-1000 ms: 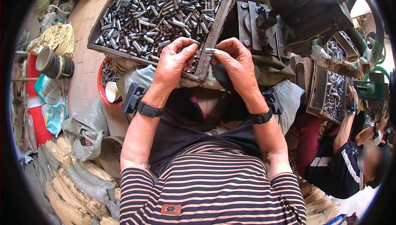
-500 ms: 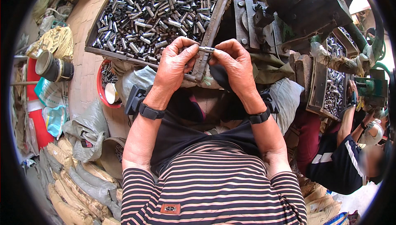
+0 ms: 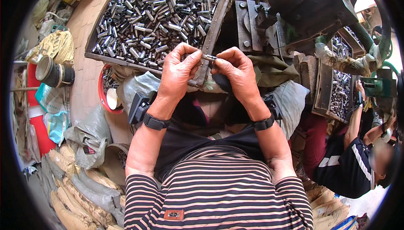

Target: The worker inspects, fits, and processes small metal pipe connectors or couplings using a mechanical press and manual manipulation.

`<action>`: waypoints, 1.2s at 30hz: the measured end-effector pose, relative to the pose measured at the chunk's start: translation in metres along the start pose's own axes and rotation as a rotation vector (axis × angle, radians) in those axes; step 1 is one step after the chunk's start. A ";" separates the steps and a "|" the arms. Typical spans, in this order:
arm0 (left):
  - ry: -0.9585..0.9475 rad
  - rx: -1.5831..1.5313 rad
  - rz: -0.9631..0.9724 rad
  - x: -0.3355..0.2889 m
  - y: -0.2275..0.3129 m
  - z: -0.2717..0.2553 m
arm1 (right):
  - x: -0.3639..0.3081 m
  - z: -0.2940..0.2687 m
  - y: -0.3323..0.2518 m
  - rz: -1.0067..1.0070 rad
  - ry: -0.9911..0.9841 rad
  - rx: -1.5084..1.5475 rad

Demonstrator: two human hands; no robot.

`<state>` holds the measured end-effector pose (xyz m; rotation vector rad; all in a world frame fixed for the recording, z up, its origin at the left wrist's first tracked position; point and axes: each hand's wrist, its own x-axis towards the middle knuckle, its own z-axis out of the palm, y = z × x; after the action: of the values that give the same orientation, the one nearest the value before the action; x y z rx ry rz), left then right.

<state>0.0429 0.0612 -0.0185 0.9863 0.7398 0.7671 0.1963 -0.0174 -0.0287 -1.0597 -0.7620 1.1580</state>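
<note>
While your left hand [image 3: 179,72] and right hand [image 3: 235,72] meet just below the tray edge, both pinch one short silver metal tube [image 3: 209,57] between thumb and fingertips, left on its left end, right on its right end. Tube lies roughly level, bridging the two hands, right over the wooden divider rail [image 3: 214,28]. Behind it sits the big dark wooden tray [image 3: 94,53], heaped with loose silver metal tubes [image 3: 155,11]. Black wristbands [image 3: 155,122] on both wrists. Dark greasy metal press machine [image 3: 294,15] is just right of the rail. Red plastic bowl [image 3: 102,91] sits under the tray's near-left corner. A second person in a dark shirt [image 3: 349,167] works at the far right, beside another tray of tubes [image 3: 338,95].
</note>
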 end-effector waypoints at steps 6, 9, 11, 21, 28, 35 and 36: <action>0.073 0.012 0.051 0.001 -0.001 -0.001 | -0.002 -0.002 -0.006 0.013 0.037 0.070; 0.052 -0.048 0.019 0.000 0.000 0.005 | -0.002 -0.005 -0.002 -0.015 0.043 -0.017; 0.025 -0.092 0.014 0.000 0.001 0.007 | -0.003 0.000 -0.002 -0.005 0.030 -0.007; -0.010 0.090 0.136 -0.005 0.000 0.011 | -0.008 0.000 0.000 0.171 0.024 0.385; -0.211 -0.184 -0.101 -0.006 0.002 0.009 | -0.009 -0.003 -0.007 0.111 -0.097 0.233; -0.099 -0.629 -0.129 0.004 -0.010 0.002 | -0.008 0.005 -0.002 0.079 -0.049 0.149; -0.095 -0.627 -0.125 0.006 -0.012 -0.002 | -0.009 0.008 -0.001 0.080 -0.054 0.152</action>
<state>0.0470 0.0625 -0.0314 0.4015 0.4275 0.7693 0.1865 -0.0244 -0.0249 -0.9419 -0.6677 1.2966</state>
